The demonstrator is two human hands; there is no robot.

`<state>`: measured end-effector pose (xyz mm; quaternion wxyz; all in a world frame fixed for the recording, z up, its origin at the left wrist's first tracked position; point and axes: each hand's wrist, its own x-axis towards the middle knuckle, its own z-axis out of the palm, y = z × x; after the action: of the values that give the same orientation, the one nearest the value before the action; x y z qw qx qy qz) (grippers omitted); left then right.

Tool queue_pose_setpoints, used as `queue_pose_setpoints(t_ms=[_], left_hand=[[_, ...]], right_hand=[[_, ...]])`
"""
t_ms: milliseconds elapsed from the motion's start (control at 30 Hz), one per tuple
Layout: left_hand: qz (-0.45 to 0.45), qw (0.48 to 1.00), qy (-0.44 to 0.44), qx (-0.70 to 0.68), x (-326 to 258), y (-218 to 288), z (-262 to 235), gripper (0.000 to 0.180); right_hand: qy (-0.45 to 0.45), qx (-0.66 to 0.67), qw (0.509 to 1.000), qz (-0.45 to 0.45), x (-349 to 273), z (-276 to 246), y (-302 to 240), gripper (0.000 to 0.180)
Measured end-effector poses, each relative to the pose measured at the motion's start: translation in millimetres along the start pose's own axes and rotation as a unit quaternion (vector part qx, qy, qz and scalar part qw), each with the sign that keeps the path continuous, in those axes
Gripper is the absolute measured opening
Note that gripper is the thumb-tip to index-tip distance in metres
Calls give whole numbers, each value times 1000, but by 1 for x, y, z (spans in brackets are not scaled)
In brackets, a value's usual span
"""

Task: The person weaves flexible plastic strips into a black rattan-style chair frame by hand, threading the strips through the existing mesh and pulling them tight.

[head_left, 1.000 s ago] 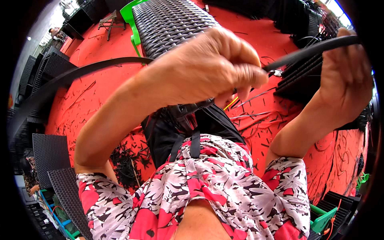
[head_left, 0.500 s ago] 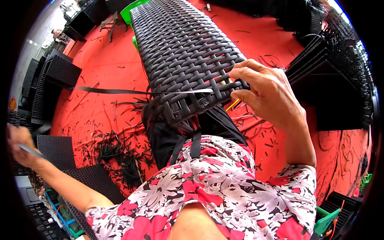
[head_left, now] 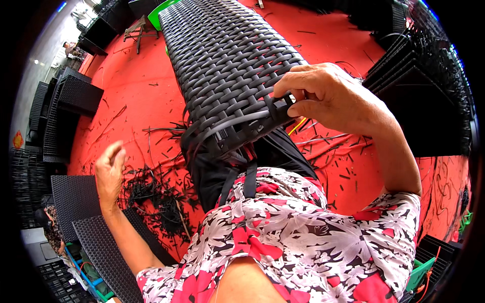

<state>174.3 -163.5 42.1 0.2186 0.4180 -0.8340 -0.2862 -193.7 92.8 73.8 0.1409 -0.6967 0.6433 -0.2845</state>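
A long woven panel of dark grey plastic rattan (head_left: 227,55) stretches away from my lap, its near end against my black trousers. My right hand (head_left: 328,98) is closed at the near right corner, thumb and fingers pinching the panel's edge; a small pale bit shows between them. A flat grey weaving strip (head_left: 230,122) bows in a loose curve over the near end, where dark slots show in the edge. Out to the left of the panel, my left hand (head_left: 109,174) is raised with fingers partly bent and apart, with nothing visible in it.
Red sheeting (head_left: 136,101) covers the floor, littered with black offcuts and a tangled heap of strips (head_left: 159,202). Dark woven panels (head_left: 108,247) stand at the left, and more are stacked (head_left: 414,101) at the right. A green support (head_left: 156,17) shows under the panel's far end.
My left hand has come inward from the far left and no longer shows a strip. The strip, taut before, now curves slack over the panel's end. My right hand has shifted slightly left.
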Motion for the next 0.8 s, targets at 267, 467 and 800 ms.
queue_pose_setpoints(t_ms=[267,467,800], left_hand=[[474,871,-117,-49,26,188,99,17],[475,858,-195,-18,43,218,143,15],[196,858,-450,-153,67,255,122,16]], right_hand=[[73,22,996,-48,-11,-2,12,12],[75,162,984,-28,-16,-6,18,12],[303,82,948,57,-27,5,-7,15]])
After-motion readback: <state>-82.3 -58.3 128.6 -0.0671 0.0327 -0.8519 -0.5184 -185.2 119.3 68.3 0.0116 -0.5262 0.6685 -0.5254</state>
